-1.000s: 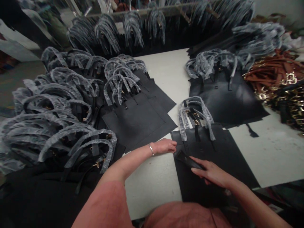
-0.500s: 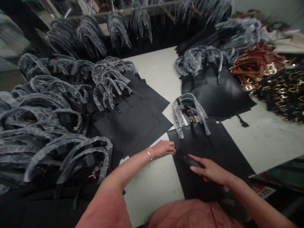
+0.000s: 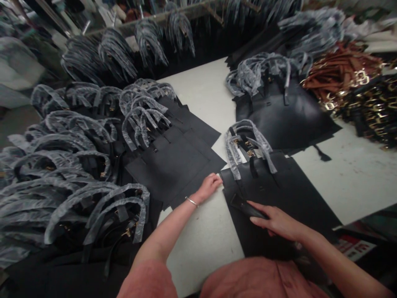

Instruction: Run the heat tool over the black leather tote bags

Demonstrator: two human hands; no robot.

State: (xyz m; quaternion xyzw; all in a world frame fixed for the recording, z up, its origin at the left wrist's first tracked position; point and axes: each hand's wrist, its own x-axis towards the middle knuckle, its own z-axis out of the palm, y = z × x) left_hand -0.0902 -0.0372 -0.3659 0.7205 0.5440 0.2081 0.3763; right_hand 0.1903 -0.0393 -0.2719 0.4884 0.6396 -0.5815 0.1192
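Clenching a flat black bar [image 3: 248,206], its exact kind too dark to tell, the right hand [image 3: 276,221] closed around it, fingers [image 3: 259,220] curled across its upper side; bar lying on a black leather tote panel [image 3: 279,194] toward the lower right of the frame, angled across the panel's lower left part; wrapped handles [image 3: 248,145] of that panel bunched at its top edge, just above the centre of the frame, with gold-toned buckles showing through the plastic; left hand [image 3: 208,186] open and holding nothing, fingertips just beside the panel's left edge; thin metal bangle [image 3: 191,202] around the left wrist; salmon-pink sleeve [image 3: 149,281] at the bottom edge of the frame; white surface [image 3: 198,244] running beneath both forearms; overlapping black tote panels [image 3: 173,165] lying just beyond the left hand, at the centre of the frame; heaped totes with plastic-wrapped handles [image 3: 77,207] filling the left side; another black tote panel [image 3: 279,116] lying toward the upper right; tan straps with gold buckles [image 3: 341,72] piled in the upper right corner, dark straps with gold hardware [image 3: 375,109] just below them; more black totes [image 3: 149,41] hanging along a rail at the top of the frame.
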